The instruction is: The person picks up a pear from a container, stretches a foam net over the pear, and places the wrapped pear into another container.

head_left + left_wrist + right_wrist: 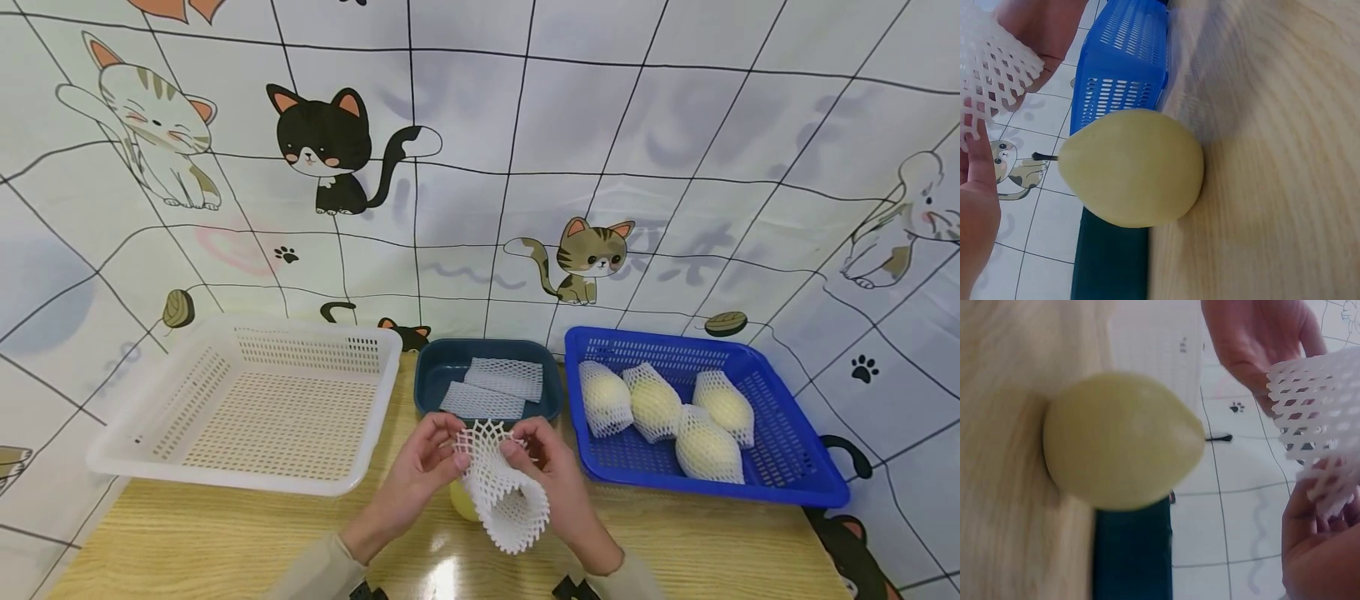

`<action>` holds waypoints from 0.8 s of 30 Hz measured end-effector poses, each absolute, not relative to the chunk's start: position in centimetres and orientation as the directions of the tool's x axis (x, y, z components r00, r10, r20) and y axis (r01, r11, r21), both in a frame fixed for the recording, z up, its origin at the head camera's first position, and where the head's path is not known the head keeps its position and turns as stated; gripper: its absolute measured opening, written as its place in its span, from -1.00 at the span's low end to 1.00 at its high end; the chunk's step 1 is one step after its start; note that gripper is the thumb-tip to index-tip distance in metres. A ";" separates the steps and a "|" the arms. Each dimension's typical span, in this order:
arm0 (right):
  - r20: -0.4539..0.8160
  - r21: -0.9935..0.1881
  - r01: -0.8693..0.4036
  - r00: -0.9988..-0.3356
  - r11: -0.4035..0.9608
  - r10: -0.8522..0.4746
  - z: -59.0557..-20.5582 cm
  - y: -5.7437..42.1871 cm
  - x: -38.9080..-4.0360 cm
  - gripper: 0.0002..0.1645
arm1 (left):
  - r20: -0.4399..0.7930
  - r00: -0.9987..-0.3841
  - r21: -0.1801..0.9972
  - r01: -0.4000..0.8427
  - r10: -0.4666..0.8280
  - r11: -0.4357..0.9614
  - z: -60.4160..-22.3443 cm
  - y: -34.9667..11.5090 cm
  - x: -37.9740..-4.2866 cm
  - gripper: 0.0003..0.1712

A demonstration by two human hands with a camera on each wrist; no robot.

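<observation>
A white foam fruit net (501, 482) is stretched between both hands, its far end spread and its round mouth facing the wearer. My left hand (420, 462) pinches the net's far left edge between thumb and fingers. On the other side, my right hand (558, 475) grips the far right edge, thumb on top. Below the net a yellow pear (1135, 169) stands upright on the table, dark stem up, mostly hidden by the net in the head view. Both wrist views show the pear bare, with the net (1322, 419) above it.
A blue basket (712, 492) at right holds several pears in foam nets (708, 446). Behind the hands, a dark teal tray (431, 367) contains flat foam nets (483, 400). At left stands a white basket (247, 479). A cat-print cloth (465, 167) hangs behind the wooden table (195, 542).
</observation>
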State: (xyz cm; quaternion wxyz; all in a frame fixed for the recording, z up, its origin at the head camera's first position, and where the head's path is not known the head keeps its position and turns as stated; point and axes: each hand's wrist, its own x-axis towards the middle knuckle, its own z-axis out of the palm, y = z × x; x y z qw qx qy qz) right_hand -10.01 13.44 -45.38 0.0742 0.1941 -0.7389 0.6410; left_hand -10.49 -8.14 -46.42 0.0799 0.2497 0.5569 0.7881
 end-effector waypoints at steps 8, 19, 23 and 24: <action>0.305 -0.948 -0.316 -0.937 0.038 -0.171 -46.4 12.6 -10.3 -0.92 | 0.197 -0.922 0.952 0.098 0.334 -0.292 -47.1 -7.9 -10.3 -0.55; 0.212 -0.966 -0.226 -0.971 0.129 -0.112 -48.1 12.0 -10.7 -0.79 | -0.005 -0.977 0.965 -0.061 0.214 -0.257 -48.1 -7.0 -9.9 -0.62; 0.111 -0.985 -0.127 -0.986 0.121 -0.127 -48.5 11.9 -10.8 -0.72 | -0.042 -0.989 0.969 -0.075 0.141 -0.236 -48.6 -6.6 -9.9 -0.63; 0.088 -0.988 -0.104 -0.987 0.118 -0.131 -48.6 11.8 -10.8 -0.73 | -0.046 -0.991 0.969 -0.075 0.128 -0.235 -48.7 -6.5 -9.9 -0.63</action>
